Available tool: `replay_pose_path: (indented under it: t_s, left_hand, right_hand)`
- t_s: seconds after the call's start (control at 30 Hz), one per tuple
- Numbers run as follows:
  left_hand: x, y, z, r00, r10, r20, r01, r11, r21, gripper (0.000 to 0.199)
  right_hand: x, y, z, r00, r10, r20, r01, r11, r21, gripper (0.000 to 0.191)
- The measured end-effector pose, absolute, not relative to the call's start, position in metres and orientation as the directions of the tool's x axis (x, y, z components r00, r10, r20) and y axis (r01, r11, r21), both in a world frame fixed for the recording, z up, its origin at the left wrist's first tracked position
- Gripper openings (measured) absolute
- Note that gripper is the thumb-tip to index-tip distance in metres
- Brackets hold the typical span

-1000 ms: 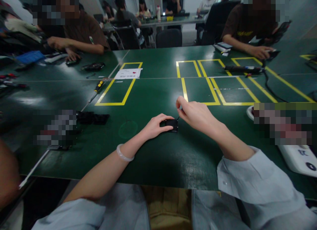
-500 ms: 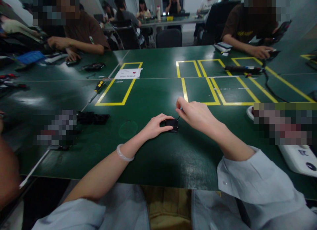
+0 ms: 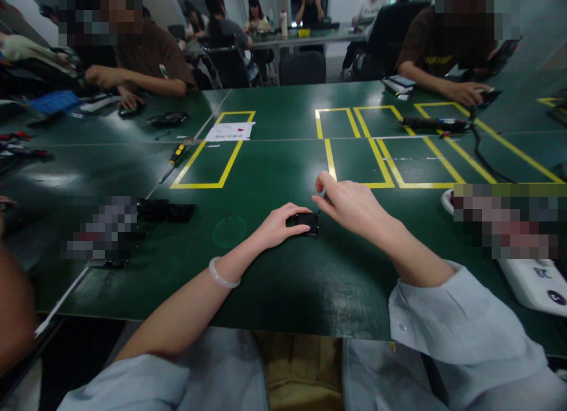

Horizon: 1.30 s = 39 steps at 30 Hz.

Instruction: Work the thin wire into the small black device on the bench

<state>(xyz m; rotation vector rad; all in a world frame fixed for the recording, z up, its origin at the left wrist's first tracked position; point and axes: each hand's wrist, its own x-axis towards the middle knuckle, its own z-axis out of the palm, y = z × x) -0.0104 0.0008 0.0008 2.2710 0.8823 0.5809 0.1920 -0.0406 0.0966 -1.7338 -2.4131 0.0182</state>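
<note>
Small black part (image 3: 307, 221) flat on the green worktop (image 3: 274, 287), midway across and nearer the wearer's side, well clear of the yellow tape lines (image 3: 199, 186). Left hand (image 3: 280, 229) comes at it from the left: fingers clamped on it, thumb laid over the near portion, forefinger along the far edge. Right hand (image 3: 354, 207) raised just beyond and to the right, thumb and forefinger together on a thin dark tool (image 3: 319, 212); its lower end meets the part's far right corner, or nearly so, and its upper length is mostly lost in the grip. Cannot tell what kind of tip it has. Handling, by judgement: the part looks light, rigid and boxy, probably plastic, with little bright spots at the edges that may be metal. Being so light, it would likely skid or turn under a sideways push, so the steadying hold matters more than strength. Best purchase: opposite long edges, near and far, palm kept left, leaving the right-hand corners free for the tool. Surface finish too dark to read; assume smooth, perhaps slippery. Corners and small fittings may chip or bend if squeezed hard; modest pressure, spread along the edges, seems right. The tool looks slim and stiff, best pinched high, near upright.
</note>
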Motion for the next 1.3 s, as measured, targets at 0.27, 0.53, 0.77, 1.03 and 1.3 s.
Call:
replay_pose_path:
  t_s: [0.27, 0.53, 0.77, 1.03, 1.3]
  left_hand:
    - [-0.0096, 0.0004, 0.0015, 0.681, 0.712, 0.17, 0.439, -0.582, 0.684, 0.04]
    - [-0.0098, 0.0002, 0.0008, 0.672, 0.722, 0.164, 0.448, -0.573, 0.686, 0.04]
    - [-0.0093, 0.0001, 0.0007, 0.674, 0.719, 0.169, 0.442, -0.576, 0.688, 0.041]
    - [-0.0102, 0.0004, 0.001, 0.674, 0.719, 0.17, 0.444, -0.578, 0.685, 0.04]
    - [-0.0092, 0.0006, 0.0013, 0.676, 0.719, 0.163, 0.442, -0.572, 0.691, 0.041]
  right_hand:
    - [0.193, -0.0391, 0.0946, -0.311, 0.943, 0.116, 0.943, 0.322, -0.086, 0.027]
    - [0.1926, -0.0398, 0.094, -0.319, 0.936, 0.15, 0.933, 0.338, -0.124, 0.026]
    - [0.1921, -0.039, 0.0954, -0.317, 0.94, 0.122, 0.942, 0.328, -0.077, 0.027]
    - [0.1921, -0.0411, 0.0955, -0.31, 0.938, 0.157, 0.942, 0.325, -0.083, 0.026]
    - [0.1917, -0.0402, 0.0975, -0.305, 0.945, 0.116, 0.945, 0.315, -0.083, 0.029]
